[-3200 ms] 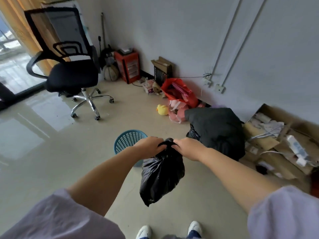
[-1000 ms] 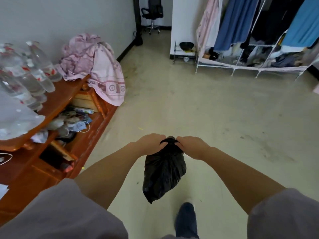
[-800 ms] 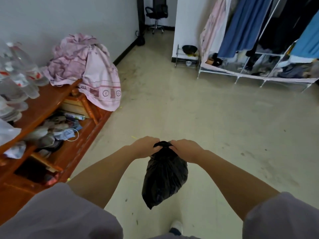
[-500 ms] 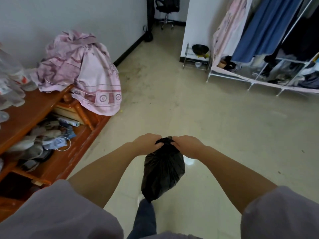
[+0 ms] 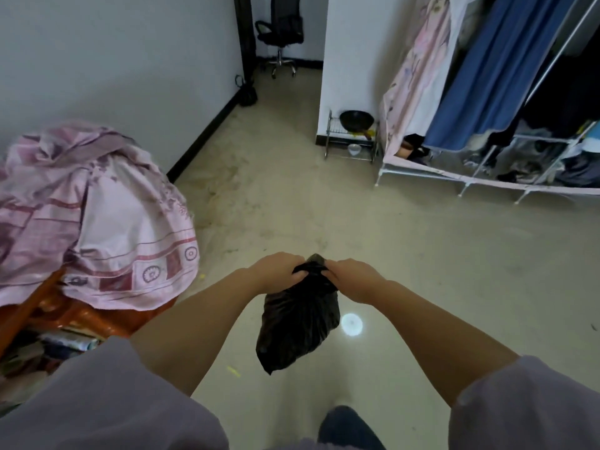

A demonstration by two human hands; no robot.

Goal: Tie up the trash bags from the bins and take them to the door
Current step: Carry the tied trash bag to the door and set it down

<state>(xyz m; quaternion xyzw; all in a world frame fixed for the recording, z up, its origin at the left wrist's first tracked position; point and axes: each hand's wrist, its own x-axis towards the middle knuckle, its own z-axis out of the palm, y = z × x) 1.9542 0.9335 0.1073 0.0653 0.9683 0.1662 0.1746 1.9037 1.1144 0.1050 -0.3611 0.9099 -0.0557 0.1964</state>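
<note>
A small black trash bag point(image 5: 297, 323) hangs in front of me above the floor, its neck bunched together at the top. My left hand point(image 5: 279, 269) grips the left side of the gathered neck. My right hand point(image 5: 352, 276) grips the right side, so both fists close on the bunched plastic and nearly touch. The bag's body sags below them, lumpy and partly filled. Whether the neck is knotted is hidden by my fingers.
A wooden shelf unit point(image 5: 48, 306) draped with pink cloth point(image 5: 97, 216) stands at my left. A clothes rack point(image 5: 506, 118) with hanging garments fills the right. A small metal rack with a black pan point(image 5: 355, 125) sits by a white pillar. An office chair point(image 5: 281, 34) stands in the far passage.
I have turned from the corner with the blue bin and walked forward past the shelf unit. The bottles have slipped out of view. Both hands keep the same hold on the bag.
</note>
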